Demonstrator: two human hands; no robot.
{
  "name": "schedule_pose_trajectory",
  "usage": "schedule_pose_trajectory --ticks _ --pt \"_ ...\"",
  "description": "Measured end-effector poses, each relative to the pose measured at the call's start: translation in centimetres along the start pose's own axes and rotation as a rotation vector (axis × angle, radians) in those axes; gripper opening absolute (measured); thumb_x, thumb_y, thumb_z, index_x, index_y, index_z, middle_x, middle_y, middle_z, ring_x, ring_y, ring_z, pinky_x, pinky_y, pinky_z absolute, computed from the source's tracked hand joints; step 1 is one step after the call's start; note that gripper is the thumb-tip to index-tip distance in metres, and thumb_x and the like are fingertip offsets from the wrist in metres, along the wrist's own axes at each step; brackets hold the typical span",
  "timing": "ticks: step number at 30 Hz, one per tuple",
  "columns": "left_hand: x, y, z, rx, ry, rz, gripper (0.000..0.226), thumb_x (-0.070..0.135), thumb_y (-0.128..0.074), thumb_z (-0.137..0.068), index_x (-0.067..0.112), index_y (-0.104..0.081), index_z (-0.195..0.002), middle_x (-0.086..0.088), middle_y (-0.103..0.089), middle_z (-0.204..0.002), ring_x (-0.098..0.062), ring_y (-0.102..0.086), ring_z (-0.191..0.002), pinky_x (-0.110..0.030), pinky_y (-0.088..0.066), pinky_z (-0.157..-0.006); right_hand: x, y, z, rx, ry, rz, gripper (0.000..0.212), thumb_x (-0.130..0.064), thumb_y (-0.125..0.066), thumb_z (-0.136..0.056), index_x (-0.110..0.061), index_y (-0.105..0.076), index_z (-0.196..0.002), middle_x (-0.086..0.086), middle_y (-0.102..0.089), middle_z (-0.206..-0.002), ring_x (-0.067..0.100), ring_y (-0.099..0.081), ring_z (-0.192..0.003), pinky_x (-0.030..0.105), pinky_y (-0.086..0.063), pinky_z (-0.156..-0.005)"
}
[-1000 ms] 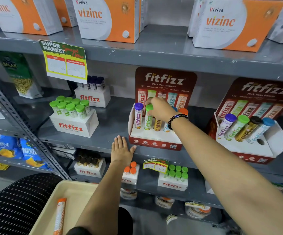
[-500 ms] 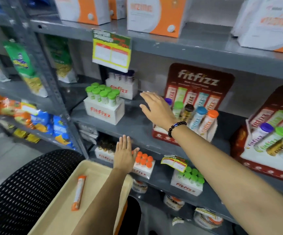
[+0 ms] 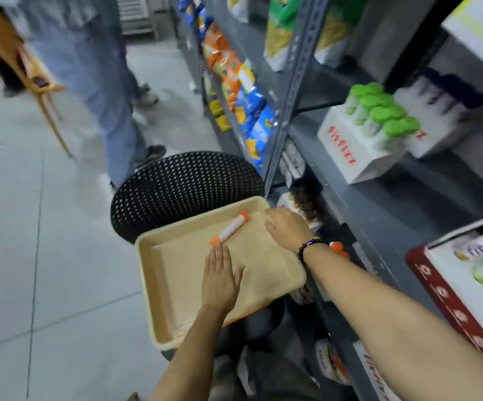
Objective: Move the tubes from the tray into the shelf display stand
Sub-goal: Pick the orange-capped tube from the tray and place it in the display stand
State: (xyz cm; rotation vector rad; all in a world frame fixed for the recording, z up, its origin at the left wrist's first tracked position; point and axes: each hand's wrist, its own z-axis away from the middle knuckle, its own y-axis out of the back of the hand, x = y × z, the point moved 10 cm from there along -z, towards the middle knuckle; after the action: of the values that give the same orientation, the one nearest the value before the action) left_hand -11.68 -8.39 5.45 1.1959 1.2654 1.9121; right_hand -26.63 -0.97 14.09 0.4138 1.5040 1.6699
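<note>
One orange-capped tube (image 3: 230,228) lies slantwise in the beige tray (image 3: 159,299), near its far side. My left hand (image 3: 220,277) hovers flat over the tray with fingers apart, its fingertips just short of the tube's near end. My right hand (image 3: 286,228), a bead bracelet at the wrist, is over the tray's right far corner, fingers spread, empty, a short way right of the tube. The red-and-white display stand (image 3: 448,296) shows only partly at the right edge, with tubes in it.
The tray rests on a black perforated chair (image 3: 185,186). Grey metal shelving (image 3: 350,215) runs along the right with a white box of green-capped tubes (image 3: 373,131) and snack bags (image 3: 249,105). A person in jeans (image 3: 101,91) stands on the tiled floor behind the chair.
My view has swung left and down from the shelf to the tray. My right hand has left the display stand and come down over the tray; my left hand has dropped from the shelf edge.
</note>
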Motion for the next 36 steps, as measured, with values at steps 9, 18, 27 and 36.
schedule_pose_trajectory --ticks 9,18,27,36 --pt "-4.6 -8.4 3.6 -0.078 0.303 0.07 0.067 0.047 -0.026 -0.097 -0.002 -0.022 -0.142 -0.022 -0.024 -0.152 -0.035 -0.019 -0.142 -0.041 -0.011 -0.117 1.7 -11.7 -7.3 -0.064 -0.336 -0.418 0.037 -0.03 -0.044 -0.097 -0.006 -0.055 -0.123 0.02 -0.062 -0.121 0.036 -0.058 -0.108 0.034 -0.046 -0.081" --pt "-4.8 -9.5 4.1 -0.063 0.348 0.087 0.086 0.055 0.014 -0.088 -0.001 -0.021 -0.144 -0.02 -0.024 -0.152 -0.034 -0.016 -0.143 -0.04 -0.008 -0.118 3.4 -16.8 -12.2 -0.1 -0.606 -0.593 0.031 -0.024 -0.055 -0.089 -0.013 -0.057 -0.118 0.016 -0.055 -0.129 0.032 -0.054 -0.115 0.033 -0.045 -0.089" --pt "-4.7 -9.3 4.0 -0.096 0.375 0.1 0.084 0.052 0.011 -0.091 -0.001 -0.029 -0.141 -0.022 -0.031 -0.149 -0.038 -0.024 -0.14 -0.046 -0.016 -0.115 4.0 -16.4 -13.3 -0.051 -0.738 -0.594 0.041 -0.035 -0.038 -0.096 -0.007 -0.061 -0.115 0.015 -0.061 -0.124 0.03 -0.059 -0.109 0.033 -0.047 -0.081" --pt "-5.1 -9.9 4.2 -0.092 0.376 0.11 0.08 0.054 0.007 -0.091 0.002 -0.026 -0.143 -0.018 -0.03 -0.151 -0.033 -0.022 -0.141 -0.044 -0.011 -0.116 4.5 -17.0 -14.1 -0.041 -0.713 -0.564 0.025 -0.018 -0.068 -0.083 -0.003 -0.068 -0.103 0.011 -0.068 -0.111 0.026 -0.066 -0.097 0.028 -0.049 -0.069"
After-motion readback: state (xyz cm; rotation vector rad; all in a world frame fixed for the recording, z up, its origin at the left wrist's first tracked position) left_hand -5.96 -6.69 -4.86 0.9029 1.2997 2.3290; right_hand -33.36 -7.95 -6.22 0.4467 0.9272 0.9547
